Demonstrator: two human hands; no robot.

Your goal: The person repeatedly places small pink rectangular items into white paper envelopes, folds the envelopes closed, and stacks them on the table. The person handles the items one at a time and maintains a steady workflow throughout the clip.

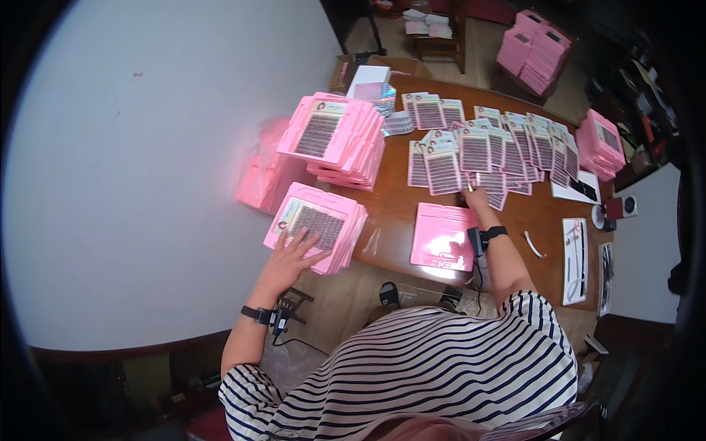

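Note:
My left hand (292,259) lies with spread fingers on the top eyelash card (322,223) of a stack of pink plastic trays (345,259) at the table's left edge. Behind it rises a taller tray stack (353,160), also topped by an eyelash card (320,132). My right hand (475,195) is by the lower edge of many spread, overlapping eyelash cards (443,168), gripping what looks like metal tweezers (470,186); the fingertips are partly hidden. A pink tray (441,237) with no card on it lies at the table's front, left of my right forearm.
Shiny sticker sheets (397,122) lie behind the tall stack. At the right are a pink tray stack (598,149), a white tray with tools (573,262) and a curved white strip (533,244). More pink stacks (532,49) stand on a chair beyond the wooden table (386,220).

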